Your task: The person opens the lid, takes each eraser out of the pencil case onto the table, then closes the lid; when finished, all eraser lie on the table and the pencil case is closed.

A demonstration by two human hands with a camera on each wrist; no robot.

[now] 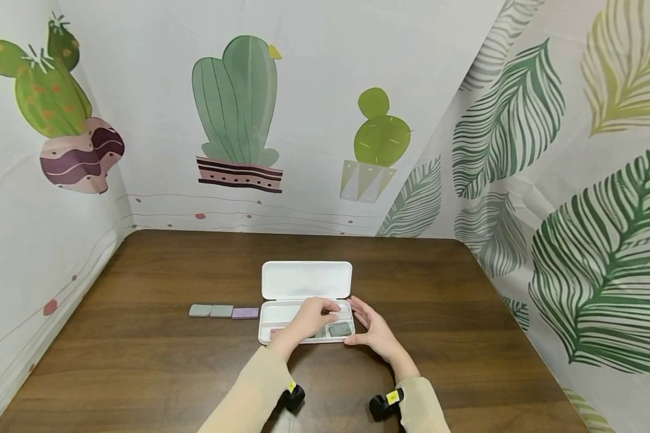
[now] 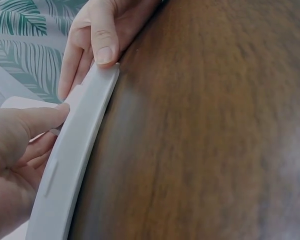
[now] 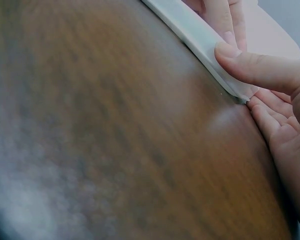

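A white hinged case [image 1: 266,330] lies on the table with its lid [image 1: 306,280] raised at the back. My left hand [image 1: 307,319] reaches over its front wall, thumb and fingers bent together above the inside. Between them a small pale piece with a dark edge [image 2: 55,131] shows in the left wrist view, mostly hidden. My right hand [image 1: 377,332] grips the case's right end, thumb on the front wall and fingers along the end. Inside, a grey block [image 1: 340,329] sits at front right and a pinkish block [image 1: 274,332] at front left, partly covered by my left hand.
Left of the case, a purple block [image 1: 245,313] and two grey blocks, one in the middle [image 1: 221,311] and one at the far left [image 1: 200,310], lie in a row. The brown wooden table [image 1: 157,373] meets a printed cloth backdrop [image 1: 314,120] behind and at the sides.
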